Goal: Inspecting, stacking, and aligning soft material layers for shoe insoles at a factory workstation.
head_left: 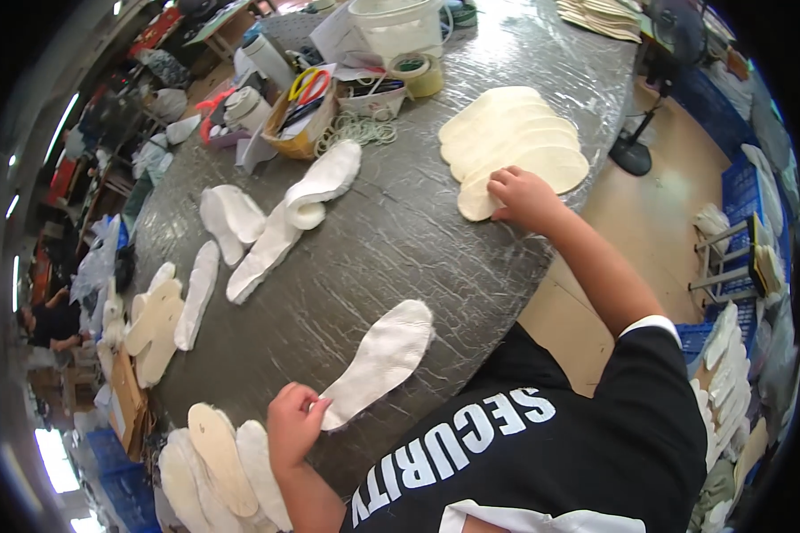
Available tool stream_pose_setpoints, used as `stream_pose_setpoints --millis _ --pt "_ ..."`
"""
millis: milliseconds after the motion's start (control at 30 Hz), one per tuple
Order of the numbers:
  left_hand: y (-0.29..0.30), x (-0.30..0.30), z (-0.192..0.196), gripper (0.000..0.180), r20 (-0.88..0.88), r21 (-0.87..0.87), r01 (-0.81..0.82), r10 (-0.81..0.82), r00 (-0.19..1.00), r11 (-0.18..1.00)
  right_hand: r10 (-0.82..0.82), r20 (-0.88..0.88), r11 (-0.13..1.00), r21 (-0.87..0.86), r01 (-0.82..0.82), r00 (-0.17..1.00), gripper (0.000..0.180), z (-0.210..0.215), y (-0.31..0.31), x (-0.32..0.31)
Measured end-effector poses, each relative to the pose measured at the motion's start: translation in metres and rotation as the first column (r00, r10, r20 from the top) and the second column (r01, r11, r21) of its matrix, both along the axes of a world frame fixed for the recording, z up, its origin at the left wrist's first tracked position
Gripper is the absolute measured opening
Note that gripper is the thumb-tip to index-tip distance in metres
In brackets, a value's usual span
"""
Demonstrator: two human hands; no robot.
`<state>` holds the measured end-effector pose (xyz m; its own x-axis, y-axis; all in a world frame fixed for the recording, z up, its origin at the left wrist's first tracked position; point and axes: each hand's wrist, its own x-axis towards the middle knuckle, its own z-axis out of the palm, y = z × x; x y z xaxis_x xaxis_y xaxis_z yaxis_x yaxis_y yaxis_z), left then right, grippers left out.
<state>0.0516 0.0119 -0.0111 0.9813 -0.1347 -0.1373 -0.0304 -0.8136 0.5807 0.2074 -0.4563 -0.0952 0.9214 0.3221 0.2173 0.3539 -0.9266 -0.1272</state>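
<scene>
Forward-right of the left hand (295, 425) lies a white insole (382, 360), near end pinched.

The view looks steeply down from the wearer's head through a wide fisheye lens, across the dark tabletop (471, 258), with the black shirt (542, 480) close below. The left hand (295, 422) and right hand (524, 200) sit at near range, while the floor (676, 213) and room curve away toward a dark rim.
</scene>
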Motion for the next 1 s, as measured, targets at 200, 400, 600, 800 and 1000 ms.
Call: stream_pose_setpoints --millis 200,400,600,800,1000 --pt "-0.078 0.042 -0.005 0.014 0.281 -0.118 0.389 -0.345 0.896 0.914 0.119 0.130 0.982 0.130 -0.136 0.984 0.010 0.005 -0.003 -0.006" --pt "-0.191 0.121 -0.048 0.032 0.625 -0.116 0.568 -0.384 0.680 0.815 0.055 0.230 0.922 0.361 -0.138 0.972 0.009 0.002 0.043 -0.049" --pt "-0.231 0.142 -0.091 0.020 0.322 -0.316 0.309 -0.205 0.924 0.897 -0.287 0.268 0.666 0.746 -0.010 0.920 0.022 -0.022 0.056 -0.048" --pt "-0.233 0.136 -0.088 0.012 0.497 0.257 0.432 -0.501 0.708 0.865 -0.337 -0.383 -0.326 0.904 0.275 0.860 0.029 -0.012 0.012 -0.037" --pt "-0.214 0.156 -0.082 0.018 0.173 -0.013 0.367 -0.360 0.917 0.930 -0.710 0.303 0.044 0.920 -0.389 0.636 0.022 0.089 -0.014 -0.036"
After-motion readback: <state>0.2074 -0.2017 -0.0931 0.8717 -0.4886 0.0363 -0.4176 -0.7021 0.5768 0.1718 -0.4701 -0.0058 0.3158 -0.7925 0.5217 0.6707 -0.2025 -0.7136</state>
